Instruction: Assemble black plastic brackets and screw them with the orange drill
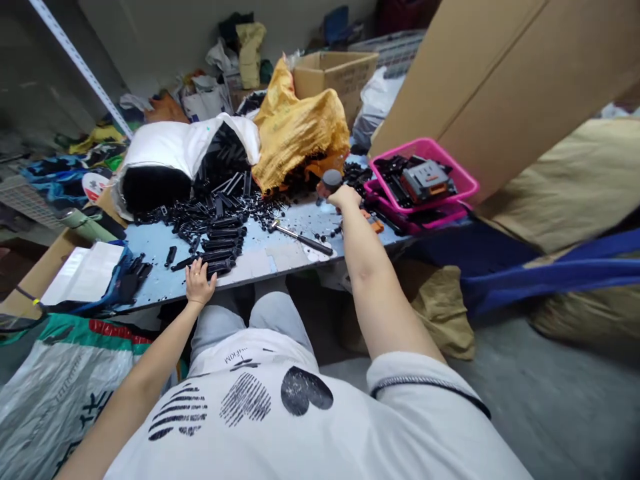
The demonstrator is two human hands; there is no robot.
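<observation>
My left hand (199, 283) lies at the near edge of the blue-grey table (260, 257), fingers spread, touching a stack of long black plastic parts (220, 247). My right hand (343, 195) is stretched out across the table with its fingers wrapped round a dark grey round-topped object (331, 179), next to the pink trays. A hammer (300, 238) lies on the table between my hands. Many loose black parts (210, 207) are scattered over the table's far half.
Stacked pink trays (425, 150) with black parts and a grey-orange device stand at the right. A white sack (170, 157) and a yellow sack (295, 130) spill black parts at the back. Black gloves (133, 277) and papers lie left. Large cardboard sheets (500, 73) lean right.
</observation>
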